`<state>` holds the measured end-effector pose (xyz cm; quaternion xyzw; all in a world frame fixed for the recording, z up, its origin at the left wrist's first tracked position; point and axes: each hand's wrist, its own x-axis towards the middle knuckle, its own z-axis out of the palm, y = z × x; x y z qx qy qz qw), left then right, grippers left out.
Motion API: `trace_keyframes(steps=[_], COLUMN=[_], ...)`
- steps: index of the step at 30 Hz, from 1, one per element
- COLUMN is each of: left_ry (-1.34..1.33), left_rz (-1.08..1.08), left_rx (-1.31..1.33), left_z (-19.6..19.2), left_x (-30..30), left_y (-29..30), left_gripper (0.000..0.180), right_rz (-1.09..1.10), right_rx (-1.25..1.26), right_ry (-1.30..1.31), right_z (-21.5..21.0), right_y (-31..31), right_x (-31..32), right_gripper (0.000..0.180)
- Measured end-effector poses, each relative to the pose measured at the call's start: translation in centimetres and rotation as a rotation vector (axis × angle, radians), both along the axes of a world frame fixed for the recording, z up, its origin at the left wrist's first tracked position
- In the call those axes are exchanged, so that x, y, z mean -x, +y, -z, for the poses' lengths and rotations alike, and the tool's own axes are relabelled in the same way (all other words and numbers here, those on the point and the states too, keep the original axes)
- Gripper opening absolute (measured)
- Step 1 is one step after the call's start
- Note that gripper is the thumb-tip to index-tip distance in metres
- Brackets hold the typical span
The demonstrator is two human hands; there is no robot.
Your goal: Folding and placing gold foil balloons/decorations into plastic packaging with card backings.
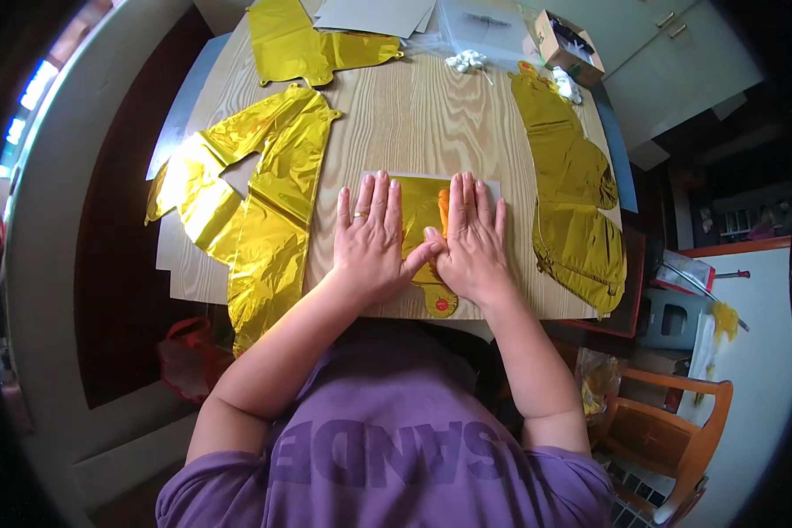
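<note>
- While both hands lie palm down, what's under them?
- Gold foil piece (421,202), flat on the table (414,114). Shows between the hands; its tab with a red spot (441,304) pokes out nearer the body, between the wrists. Pale sheet (495,188) peeks out past the right fingertips.
- Left hand (368,238)?
- Spread flat, fingers straight, thumb out toward the right hand. Pressed on the foil, nothing gripped.
- Right hand (475,246)?
- Same: flat, fingers straight, index beside an orange strip (443,211). Thumbs look to be touching.
- Around them?
- Big gold foil shape (277,176) left of left hand, another (572,185) right of right hand, a third (304,44) beyond the left. White crumpled bits (466,61) beyond the right.
</note>
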<state>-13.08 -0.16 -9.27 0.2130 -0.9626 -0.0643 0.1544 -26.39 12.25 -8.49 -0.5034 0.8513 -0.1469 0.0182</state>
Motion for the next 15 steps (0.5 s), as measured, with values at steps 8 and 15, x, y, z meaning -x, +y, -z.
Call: trace_keyframes(steps=[8,15], left_ry=[-0.086,-0.067], left_rz=[0.01,0.038], left_rx=[-0.066,-0.243], left_z=[-0.13,-0.7], left_x=[-0.1,-0.13], left_y=[0.06,-0.89], left_gripper=[0.106,0.1], right_rz=[-0.001,0.007], right_rx=[-0.055,-0.091], right_ry=[0.011,-0.113], right_z=[-0.3,-0.89], right_y=[0.16,0.19], right_x=[-0.25,0.65], right_gripper=[0.083,0.082])
